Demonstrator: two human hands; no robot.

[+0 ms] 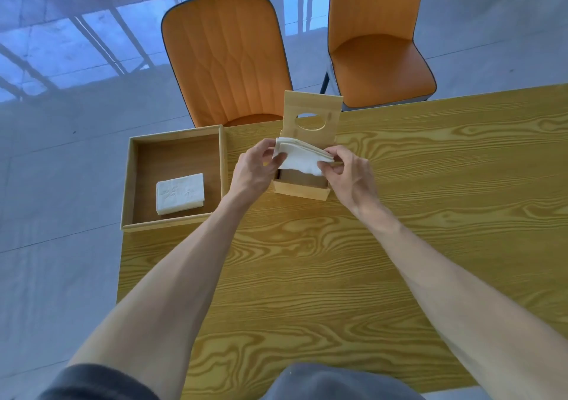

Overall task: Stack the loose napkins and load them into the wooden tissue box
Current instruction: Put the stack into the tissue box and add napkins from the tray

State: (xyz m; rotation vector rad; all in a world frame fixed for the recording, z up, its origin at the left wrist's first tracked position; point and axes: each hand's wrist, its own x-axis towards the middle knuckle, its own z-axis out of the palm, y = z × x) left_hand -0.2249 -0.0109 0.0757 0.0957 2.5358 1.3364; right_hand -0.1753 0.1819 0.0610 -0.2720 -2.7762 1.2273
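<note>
Both hands hold a small stack of white napkins (299,156) just above the open wooden tissue box (299,191). My left hand (256,169) pinches the stack's left edge and my right hand (349,173) pinches its right edge. The stack is tilted, with its near side drooping toward the box opening. The box's lid (313,116), with an oval hole in it, stands upright behind the stack. Another folded pile of white napkins (180,193) lies flat in the wooden tray (130,184) to the left.
The wooden tray sits at the table's left corner, partly overhanging the edge. Two orange chairs (226,58) (379,46) stand beyond the far edge of the wood-grain table (399,215). Grey tiled floor lies to the left.
</note>
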